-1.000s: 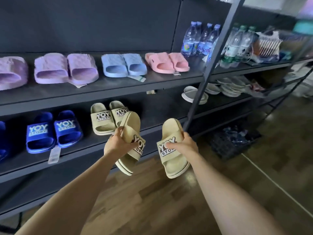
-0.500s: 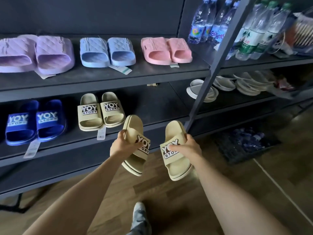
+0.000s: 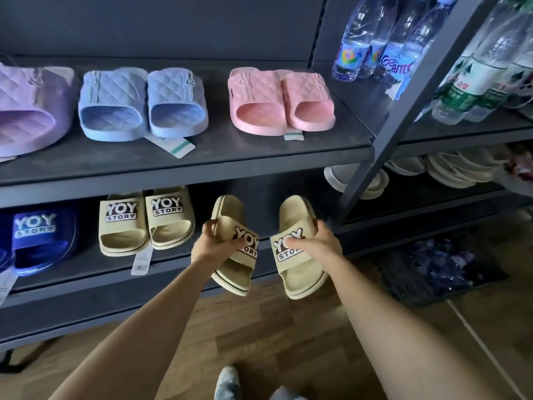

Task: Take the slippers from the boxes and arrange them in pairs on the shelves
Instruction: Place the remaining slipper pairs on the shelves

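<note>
Two beige foam slides with black-and-white "YOY STORY" straps, one per hand, both held in the air at the front edge of the lower dark metal shelf [image 3: 86, 284], not yet set down.
- left hand [image 3: 215, 245]: fingers curled round the outer edge of the left beige slide [image 3: 230, 215], thumb on the strap. The slide is rolled sideways and its striped sole edge shows.
- right hand [image 3: 318, 245]: fingers wrapped round the right edge of the right beige slide [image 3: 300, 275], thumb across the logo. This slide is flatter, top side up.
- the two slides are close but apart.

Around:
- matching beige pair [image 3: 145, 223] sits on the lower shelf just left of the held ones, with a white barcode tag [image 3: 142, 259] hanging over the edge.
- royal blue YOY pair [image 3: 40, 238] is further left.
- bare shelf room lies behind the held slides, between the beige pair and the slanting grey steel post [image 3: 403, 111] on the right.
- right of the post: white slides [image 3: 450, 168], stacked.

Upper shelf [image 3: 202, 157], left to right:
- lilac quilted slide [image 3: 28, 111], cut off by the frame
- pale blue quilted pair [image 3: 144, 102]
- pink quilted pair [image 3: 281, 101]
- clear water bottles [image 3: 372, 39]

Floor: wood planks [image 3: 288, 342], with a dark crate [image 3: 432, 264] low on the right holding something I can't make out.
</note>
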